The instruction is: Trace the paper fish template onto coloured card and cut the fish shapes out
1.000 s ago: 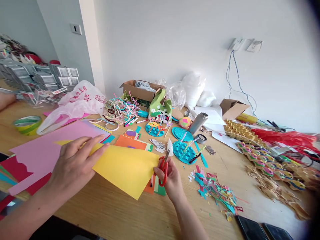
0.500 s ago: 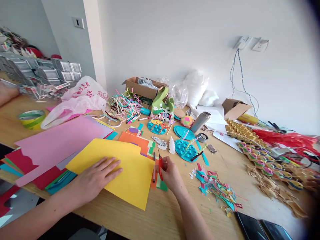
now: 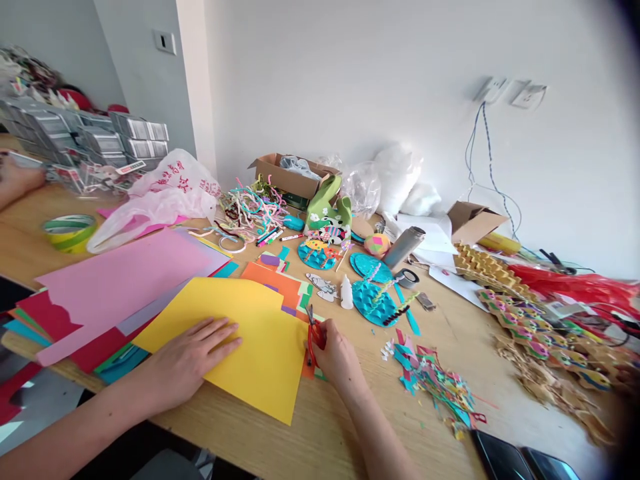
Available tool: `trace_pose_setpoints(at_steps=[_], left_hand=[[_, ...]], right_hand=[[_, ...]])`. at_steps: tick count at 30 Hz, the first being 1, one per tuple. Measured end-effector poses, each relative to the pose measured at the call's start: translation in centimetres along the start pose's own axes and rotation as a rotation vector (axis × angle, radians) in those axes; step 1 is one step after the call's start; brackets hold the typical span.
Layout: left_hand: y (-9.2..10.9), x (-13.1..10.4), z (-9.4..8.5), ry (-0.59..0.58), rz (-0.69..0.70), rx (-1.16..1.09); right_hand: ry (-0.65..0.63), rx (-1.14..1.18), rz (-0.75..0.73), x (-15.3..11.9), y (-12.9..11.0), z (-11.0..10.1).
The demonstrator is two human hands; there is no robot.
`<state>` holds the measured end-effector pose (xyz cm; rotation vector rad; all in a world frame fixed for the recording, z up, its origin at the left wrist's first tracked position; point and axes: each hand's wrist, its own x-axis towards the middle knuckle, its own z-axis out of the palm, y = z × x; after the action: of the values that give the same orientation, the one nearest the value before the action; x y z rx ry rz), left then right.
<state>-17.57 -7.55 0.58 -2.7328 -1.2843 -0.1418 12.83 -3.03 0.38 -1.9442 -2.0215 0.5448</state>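
Yellow rectangular paper sheet [image 3: 260,340], one: matte, smooth, straight-edged; lies flat at near centre on the pale wood-grain table [image 3: 320,427], its far left part overlapping other papers.

Left hand [image 3: 187,363]: palm down on the sheet, fingers extended and close together, pressing rather than gripping.

Right hand [image 3: 336,353]: curled around the red-handled metal scissors [image 3: 311,337], just beside the sheet's right edge; blades point to the far side. Whether the blades are parted cannot be told.

Step in hand, as judged: steadying the sheet, scissors at the ready. A next move with these would call for a firm left palm and blade tips kept clear of the fingers.

Surroundings. Left: pink paper sheet [image 3: 130,267], wavy along its left edge, atop layered coloured sheets; glossy green-and-yellow tape roll [image 3: 70,241], ring-shaped. Far centre: tangle of fuzzy multicoloured pipe cleaners [image 3: 255,210]. Right of centre: small white bottle [image 3: 346,292]; turquoise bumpy disc [image 3: 370,303]; brushed grey metal cylinder [image 3: 406,247], tilted. Near right: loose heap of shredded coloured paper [image 3: 440,380], thin and curling. Far left: another person's hand [image 3: 20,177], its grip unclear.
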Motion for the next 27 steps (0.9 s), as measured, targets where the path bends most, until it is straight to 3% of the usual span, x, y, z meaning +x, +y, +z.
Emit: trace_pose_setpoints(at_steps=[8,16,27], left_hand=[[0.1,0.0,-0.4,-0.079,-0.011,-0.046],[-0.2,0.1,-0.2,-0.075,-0.014,-0.082],[-0.6,-0.2,0.2,-0.092,-0.019,-0.134]], right_hand=[[0.024,-0.02,-0.005,0.0,0.2,0.3],[0.024,-0.048,0.072,-0.2,0.0,0.1],[0.033,-0.205,0.047,-0.7,-1.1,0.3]])
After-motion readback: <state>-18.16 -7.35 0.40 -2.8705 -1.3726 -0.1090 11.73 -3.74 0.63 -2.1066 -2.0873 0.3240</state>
